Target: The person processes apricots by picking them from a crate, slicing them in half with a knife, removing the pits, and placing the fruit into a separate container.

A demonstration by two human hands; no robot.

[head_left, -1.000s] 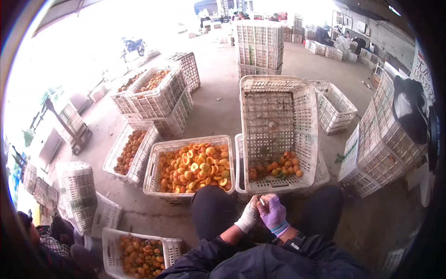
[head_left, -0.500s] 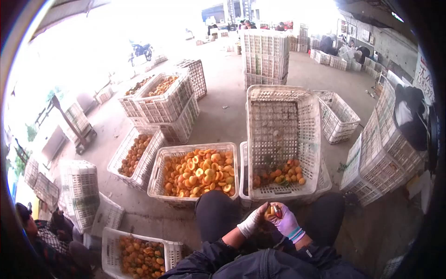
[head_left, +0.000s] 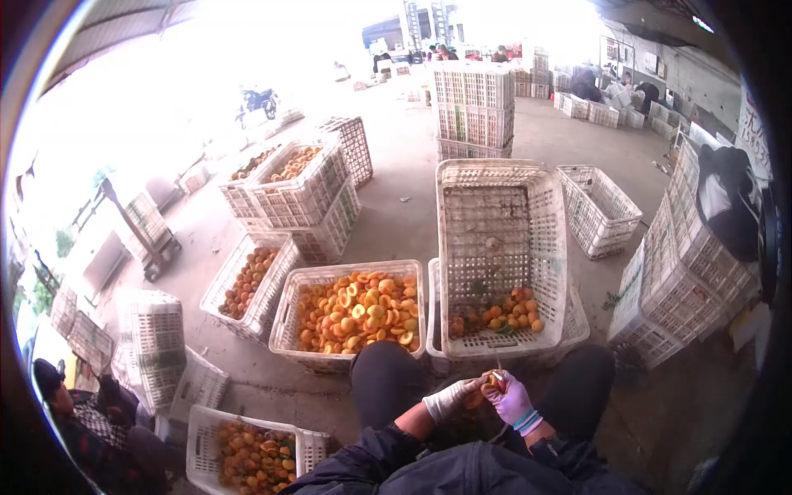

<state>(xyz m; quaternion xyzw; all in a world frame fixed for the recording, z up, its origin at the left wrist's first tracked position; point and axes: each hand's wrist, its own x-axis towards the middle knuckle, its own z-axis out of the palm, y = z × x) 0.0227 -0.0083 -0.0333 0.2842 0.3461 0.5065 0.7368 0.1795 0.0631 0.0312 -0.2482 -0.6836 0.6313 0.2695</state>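
Note:
My left hand (head_left: 448,399), in a whitish glove, is closed around an orange apricot (head_left: 473,400), mostly hidden by the fingers. My right hand (head_left: 515,401), in a purple glove with a teal-striped cuff, grips a small knife with a red handle (head_left: 498,381); its thin blade points up and away. Both hands meet above my lap, nearly touching. Just beyond my left knee stands a white crate (head_left: 346,269) heaped with halved apricots (head_left: 355,309). Beside it, a tilted crate (head_left: 503,175) rests on another crate and holds whole apricots (head_left: 516,312) at its lower end.
Another crate of apricots (head_left: 257,445) stands low on the left, near a seated person (head_left: 91,421). Filled crates (head_left: 297,194) are stacked at left. Empty-looking crates (head_left: 474,103) tower ahead, and a tall stack (head_left: 676,256) leans at right. A hand truck (head_left: 136,231) stands far left.
My right hand has turned and lifted slightly, so the knife blade now points upward. The fruit sits lower in my left hand. The view has shifted slightly.

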